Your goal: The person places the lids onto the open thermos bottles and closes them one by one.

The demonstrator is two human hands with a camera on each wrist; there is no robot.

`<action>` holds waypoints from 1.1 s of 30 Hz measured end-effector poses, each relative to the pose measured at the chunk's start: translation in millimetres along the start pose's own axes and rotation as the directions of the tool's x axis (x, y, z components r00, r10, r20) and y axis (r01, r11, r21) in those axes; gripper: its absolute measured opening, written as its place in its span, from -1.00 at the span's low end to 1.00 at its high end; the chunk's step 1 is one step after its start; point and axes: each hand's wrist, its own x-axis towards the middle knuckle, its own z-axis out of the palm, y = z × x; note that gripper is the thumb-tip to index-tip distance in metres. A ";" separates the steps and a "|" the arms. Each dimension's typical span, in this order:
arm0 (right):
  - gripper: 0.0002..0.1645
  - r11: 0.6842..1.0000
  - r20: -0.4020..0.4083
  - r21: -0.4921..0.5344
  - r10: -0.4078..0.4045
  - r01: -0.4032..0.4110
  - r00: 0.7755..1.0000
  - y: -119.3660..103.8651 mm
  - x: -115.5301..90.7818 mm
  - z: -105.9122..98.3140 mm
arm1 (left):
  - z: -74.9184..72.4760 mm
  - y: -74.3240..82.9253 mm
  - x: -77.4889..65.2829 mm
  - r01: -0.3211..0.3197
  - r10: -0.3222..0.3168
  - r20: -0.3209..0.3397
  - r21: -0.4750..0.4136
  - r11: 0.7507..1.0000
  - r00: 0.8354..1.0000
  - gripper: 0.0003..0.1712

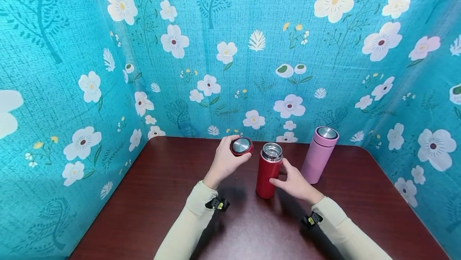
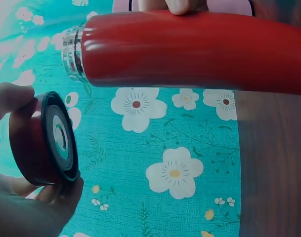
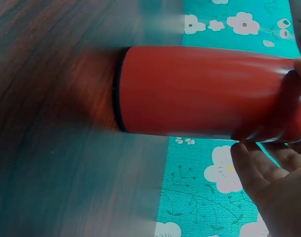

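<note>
A red thermos bottle (image 1: 265, 178) stands upright on the dark wooden table, its mouth uncovered and its steel neck showing. Beside its upper body, my right hand (image 1: 297, 183) grips it between thumb and fingers; in the right wrist view those fingers (image 3: 261, 170) touch the bottle's side. My left hand (image 1: 227, 159) holds the round red lid (image 1: 241, 146) by its rim, steel top showing. The lid is to the left of the bottle's mouth and apart from it. The left wrist view shows the underside of the lid (image 2: 59, 140), turned toward the bottle (image 2: 190, 52).
A pink thermos bottle (image 1: 318, 158) with its lid on stands to the right, behind my right hand. The brown table (image 1: 158, 196) ends at a blue flowered cloth (image 1: 201, 60) hanging at the back and both sides. A dark camera strap sits on each wrist.
</note>
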 end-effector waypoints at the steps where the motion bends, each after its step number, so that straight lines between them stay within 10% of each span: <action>1: -0.23 1.000 0.003 -0.005 0.003 -0.003 1.000 -1.3 -0.5 0.0 | -0.2 0.9 0.2 -0.010 0.010 -0.007 -0.005 1.000 1.000 -0.30; 19: -0.25 0.999 0.037 0.038 -0.014 0.013 0.999 8.6 -0.9 -1.3 | 10.1 17.8 7.5 -0.072 0.080 0.039 -0.160 0.984 0.996 -0.26; 33: -0.22 0.995 0.044 0.040 -0.089 0.087 0.995 55.4 9.6 0.8 | 34.1 24.9 14.3 -0.093 0.104 0.117 -0.095 0.991 0.988 -0.20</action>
